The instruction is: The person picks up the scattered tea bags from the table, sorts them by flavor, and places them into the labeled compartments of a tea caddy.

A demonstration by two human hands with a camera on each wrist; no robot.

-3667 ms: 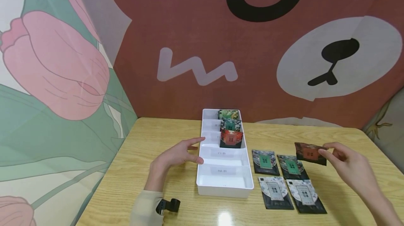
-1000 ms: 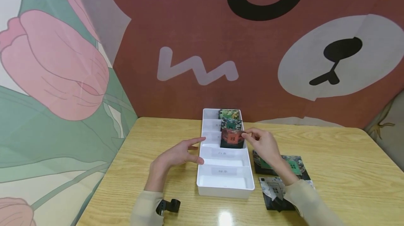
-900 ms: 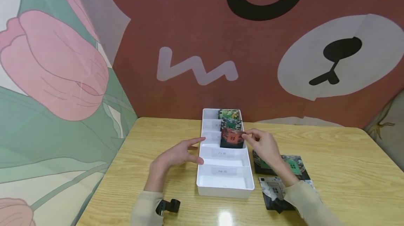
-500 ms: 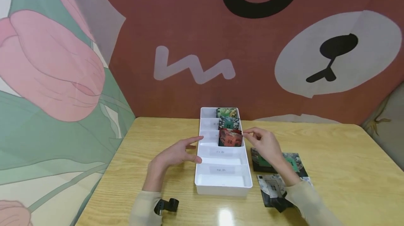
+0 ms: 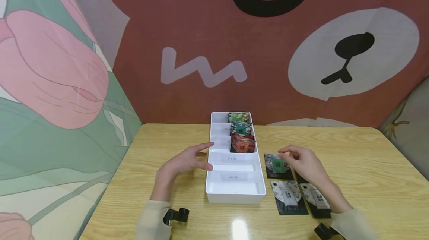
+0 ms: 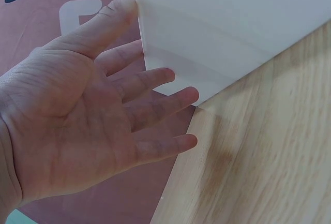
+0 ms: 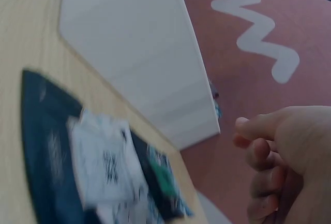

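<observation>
A long white divided box (image 5: 234, 198) stands on the table. My left hand (image 5: 182, 163) rests at its left side, fingers spread, fingertips at the rim; the left wrist view shows the straight fingers against the wall. Red-labelled tea packets (image 5: 242, 145) stand in the middle compartment, with teal-labelled packets (image 5: 240, 128) and yellow-green packets (image 5: 239, 117) behind. My right hand (image 5: 306, 163), loosely curled and holding nothing, hovers by a green-labelled packet (image 5: 278, 167) right of the box. Another packet is mostly hidden under that hand. Two white-labelled packets (image 5: 289, 197) lie nearer.
The two front compartments hold no packets; their dividers bear paper labels (image 5: 232, 177). A wooden table (image 5: 375, 180) extends on both sides. Behind it hangs a printed cloth (image 5: 187, 102) with a bear and flowers. Black camera straps (image 5: 175, 215) sit on the wrists.
My right hand carried a red-labelled packet from the right into the middle compartment, let it go, and moved back right over the green-labelled packets. My left hand stayed at the box.
</observation>
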